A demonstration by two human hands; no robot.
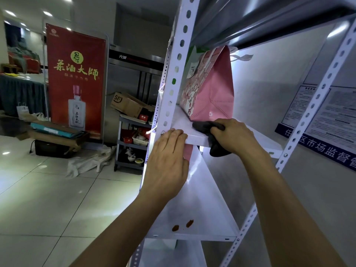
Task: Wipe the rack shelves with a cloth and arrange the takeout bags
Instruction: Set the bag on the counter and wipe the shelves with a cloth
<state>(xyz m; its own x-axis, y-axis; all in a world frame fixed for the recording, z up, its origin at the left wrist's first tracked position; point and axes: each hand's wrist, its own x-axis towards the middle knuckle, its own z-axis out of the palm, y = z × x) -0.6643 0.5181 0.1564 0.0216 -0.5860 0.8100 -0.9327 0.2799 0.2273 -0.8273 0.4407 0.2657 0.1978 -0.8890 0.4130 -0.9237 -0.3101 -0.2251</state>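
Note:
A white metal rack fills the right half of the view. On its upper shelf (185, 128) stands a pink takeout bag (212, 89), upright, with a green-and-white bag behind it. My right hand (233, 135) grips a dark cloth (207, 126) at the shelf's front edge, just below the pink bag; part of the cloth hangs under the edge. My left hand (169, 160) rests on the shelf's front lip, fingers curled over it. The lower shelf (202, 214) carries two brown stains (183, 225).
Perforated white uprights (177, 60) frame the rack, with a diagonal brace (308, 116) on the right. A red banner (76, 79), cardboard boxes, a grey cart (131, 145) of dishes and crumpled cloth on the tiled floor lie to the left. Notices hang on the right wall.

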